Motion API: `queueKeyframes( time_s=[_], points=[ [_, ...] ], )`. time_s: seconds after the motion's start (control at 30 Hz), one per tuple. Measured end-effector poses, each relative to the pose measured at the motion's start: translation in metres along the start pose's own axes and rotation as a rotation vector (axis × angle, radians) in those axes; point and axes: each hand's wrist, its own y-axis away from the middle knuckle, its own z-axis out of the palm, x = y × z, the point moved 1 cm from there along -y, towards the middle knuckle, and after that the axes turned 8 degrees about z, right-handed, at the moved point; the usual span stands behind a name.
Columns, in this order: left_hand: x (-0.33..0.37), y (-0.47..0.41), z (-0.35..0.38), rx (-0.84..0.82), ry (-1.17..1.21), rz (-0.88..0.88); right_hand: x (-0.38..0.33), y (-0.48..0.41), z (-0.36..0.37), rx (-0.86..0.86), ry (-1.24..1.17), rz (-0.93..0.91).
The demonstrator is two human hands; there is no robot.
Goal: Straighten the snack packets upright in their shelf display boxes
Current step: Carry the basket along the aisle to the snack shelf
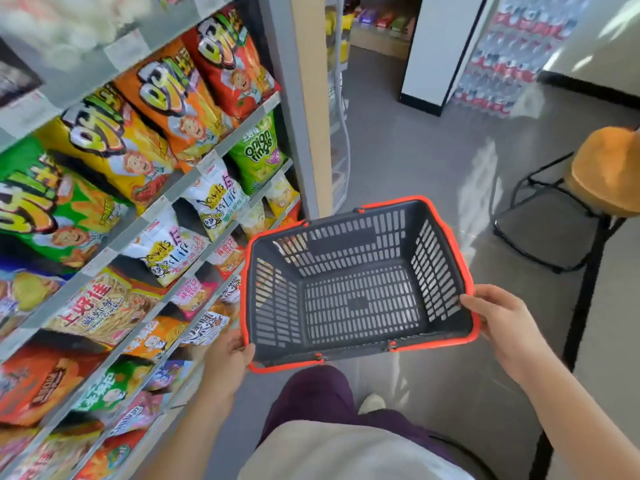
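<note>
Shirt [339, 452] nearest, bottom centre | left hand [225, 355] clamped on basket [341, 241] near-left rim, thumb over edge | right hand [502, 323] clamped on near-right rim, fingers curled | packets [214, 202] on left shelves [239, 133], both hands apart from them | stool [606, 174] far right
</note>
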Motion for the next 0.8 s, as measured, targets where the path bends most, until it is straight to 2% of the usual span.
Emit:
queueKeyframes(
  time_s=[0.2,0.4,0.57,0.8],
  points=[
    [0.003,-0.049,0.040,0.102,0.014,-0.135,-0.064,-0.097,0.037,-0.012,0.224,0.006],
    [0.007,-0.082,0.064,0.217,0.068,-0.268,-0.129,-0.160,0.080,-0.052,0.489,-0.106],
    [0.013,-0.085,0.089,0.364,0.173,-0.360,-0.161,-0.206,0.110,-0.180,0.630,-0.224],
    [0.000,-0.079,0.141,0.551,0.236,-0.488,-0.177,-0.290,0.154,-0.453,0.844,-0.207]
  ],
)
